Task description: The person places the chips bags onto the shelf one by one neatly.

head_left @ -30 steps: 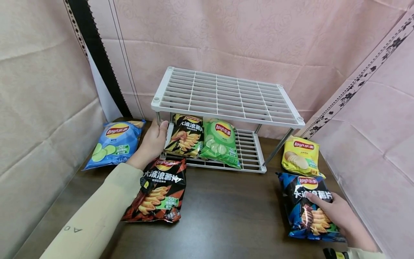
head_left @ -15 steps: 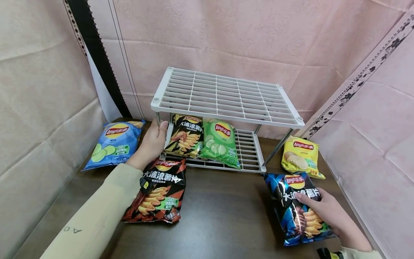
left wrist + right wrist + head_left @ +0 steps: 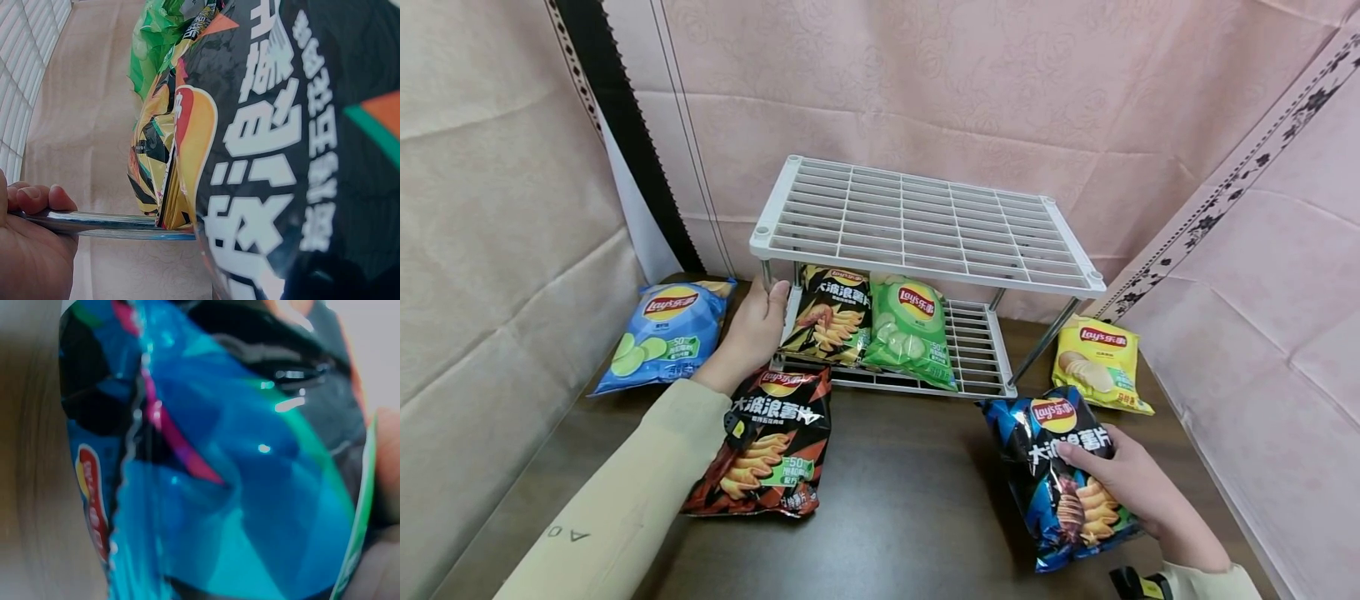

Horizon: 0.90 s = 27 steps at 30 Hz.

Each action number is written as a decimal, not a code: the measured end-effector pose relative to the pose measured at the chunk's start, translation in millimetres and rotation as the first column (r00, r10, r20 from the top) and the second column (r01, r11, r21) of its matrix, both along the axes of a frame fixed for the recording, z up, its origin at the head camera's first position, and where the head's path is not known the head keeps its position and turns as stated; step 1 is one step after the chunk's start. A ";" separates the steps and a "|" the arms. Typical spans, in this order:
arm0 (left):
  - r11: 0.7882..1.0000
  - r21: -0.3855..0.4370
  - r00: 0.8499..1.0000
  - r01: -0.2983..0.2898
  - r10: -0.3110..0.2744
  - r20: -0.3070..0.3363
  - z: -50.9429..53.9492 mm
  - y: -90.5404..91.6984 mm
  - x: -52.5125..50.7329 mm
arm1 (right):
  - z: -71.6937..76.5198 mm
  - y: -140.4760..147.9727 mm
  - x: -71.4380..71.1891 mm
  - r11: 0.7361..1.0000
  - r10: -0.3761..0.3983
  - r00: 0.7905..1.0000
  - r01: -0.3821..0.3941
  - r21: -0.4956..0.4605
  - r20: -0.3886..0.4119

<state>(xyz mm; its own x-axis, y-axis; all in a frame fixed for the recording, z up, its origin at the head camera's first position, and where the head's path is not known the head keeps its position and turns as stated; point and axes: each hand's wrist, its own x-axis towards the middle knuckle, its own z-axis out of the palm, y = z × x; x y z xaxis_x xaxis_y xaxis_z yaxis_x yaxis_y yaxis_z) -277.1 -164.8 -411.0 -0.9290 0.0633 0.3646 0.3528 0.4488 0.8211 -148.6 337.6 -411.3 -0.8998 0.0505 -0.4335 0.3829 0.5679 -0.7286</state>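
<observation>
My left hand (image 3: 752, 329) grips a metal post (image 3: 112, 222) at the left end of a white two-tier rack (image 3: 925, 267); the left wrist view shows fingers curled round it. At right, my right hand (image 3: 1138, 479) holds a blue-and-black bag of chips (image 3: 1030, 508) by its right side, thumb across the front. That bag is tilted over the table, and the right wrist view shows its crinkled blue back. On the lower tier, a black-and-gold chip bag (image 3: 831, 321) and a green chip bag (image 3: 910, 337) lean side by side.
A red-and-black chip bag (image 3: 767, 458) lies in front of the rack's left end, beneath my left forearm. A blue chip bag (image 3: 662, 333) lies farther left, a yellow one (image 3: 1097, 362) right of the rack. Pink cloth (image 3: 970, 92) hangs behind the dark table (image 3: 895, 500).
My right hand has carried the blue-and-black chip bag leftward, away from the yellow bag, with its top tilting further left. The left hand and rack stay in place.
</observation>
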 end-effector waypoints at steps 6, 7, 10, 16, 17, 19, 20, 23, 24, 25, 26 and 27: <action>1.000 0.004 1.000 0.004 -0.004 0.003 -0.5 0.2 0.0 | -5.8 -15.1 -8.5 0.996 0.001 1.000 -0.003 -0.089 -0.024; 1.000 0.004 1.000 0.004 -0.004 0.003 -0.7 0.2 0.0 | -6.3 -17.9 -10.5 0.994 -0.004 1.000 0.000 -0.112 -0.030; 1.000 0.009 1.000 0.004 -0.004 0.000 -0.8 -0.1 0.2 | -5.3 -27.9 -16.1 0.988 -0.010 0.999 0.002 -0.156 -0.051; 1.000 0.008 1.000 0.001 -0.001 -0.006 0.7 -0.9 1.2 | 2.6 -54.3 -27.1 0.983 -0.008 0.995 -0.010 -0.182 -0.096; 1.000 0.006 1.000 0.000 0.000 -0.006 0.9 -0.9 1.5 | 3.7 -59.2 -28.4 0.983 -0.009 0.995 -0.009 -0.186 -0.100; 1.000 0.010 1.000 0.003 -0.003 -0.006 0.8 -1.0 1.3 | 5.6 -69.1 -30.2 0.981 -0.010 0.994 -0.011 -0.195 -0.106; 1.000 0.009 1.000 0.008 -0.008 -0.008 0.7 -1.0 1.2 | 6.4 -73.7 -30.9 0.981 -0.007 0.994 -0.015 -0.192 -0.112; 1.000 0.015 1.000 0.010 -0.010 -0.006 -0.3 -1.1 0.7 | 10.0 -85.8 -35.1 0.986 -0.011 0.992 -0.010 -0.167 -0.125; 1.000 0.014 1.000 0.010 -0.010 -0.008 -0.6 -1.2 0.2 | 11.4 -89.3 -37.4 0.988 -0.018 0.991 -0.003 -0.155 -0.133; 1.000 0.013 1.000 0.009 -0.009 -0.009 -0.8 -0.7 0.0 | 13.0 -92.4 -39.4 0.990 -0.029 0.990 0.008 -0.144 -0.139; 1.000 0.011 1.000 0.006 -0.006 -0.011 -1.2 -0.2 -0.3 | 14.7 -95.2 -41.8 0.992 -0.039 0.988 0.020 -0.127 -0.150; 1.000 0.013 1.000 0.004 -0.004 -0.010 -1.6 0.1 -0.6 | 16.5 -98.1 -44.4 0.992 -0.053 0.985 0.034 -0.122 -0.162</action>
<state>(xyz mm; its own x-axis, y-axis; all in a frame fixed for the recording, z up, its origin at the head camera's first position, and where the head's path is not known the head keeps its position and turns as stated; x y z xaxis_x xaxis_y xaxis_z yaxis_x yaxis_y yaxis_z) -277.7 -164.7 -412.6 -0.9251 0.0618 0.3747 0.3627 0.4365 0.8234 -193.0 239.5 -394.7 -0.9573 0.0484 -0.2852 0.2748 0.4596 -0.8445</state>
